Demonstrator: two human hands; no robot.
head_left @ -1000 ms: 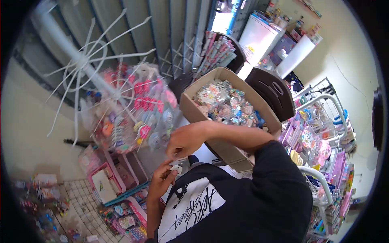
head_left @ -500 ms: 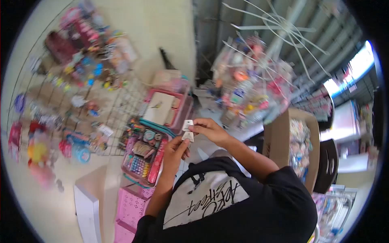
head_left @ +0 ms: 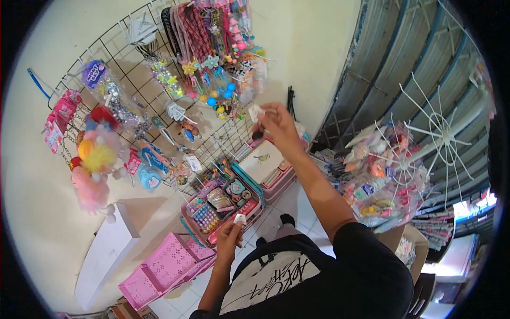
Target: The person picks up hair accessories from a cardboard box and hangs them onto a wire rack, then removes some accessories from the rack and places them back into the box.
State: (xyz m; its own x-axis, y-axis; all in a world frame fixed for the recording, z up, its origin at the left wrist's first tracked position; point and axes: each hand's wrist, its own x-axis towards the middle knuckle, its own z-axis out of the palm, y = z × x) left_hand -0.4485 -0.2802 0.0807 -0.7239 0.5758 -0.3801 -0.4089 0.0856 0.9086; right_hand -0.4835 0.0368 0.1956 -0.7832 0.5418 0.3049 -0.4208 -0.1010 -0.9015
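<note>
Black wire grid [head_left: 139, 91] hung with colorful accessories fills the wall at left; your left hand [head_left: 229, 239], fingers nearly closed, pinches a small white card [head_left: 239, 218] over the packed pink plastic bin [head_left: 254, 217] — while your right hand [head_left: 279, 126], partly curled and raised higher, grips another small white card [head_left: 255, 112] near the grid's edge.

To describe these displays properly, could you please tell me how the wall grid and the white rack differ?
The grid is dark, while the rack is white. The grid forms a flat mesh of squares; the rack has arms spreading around a pole. The grid lies along the wall, whereas the rack stands out from it. Both carry hanging goods.
</note>
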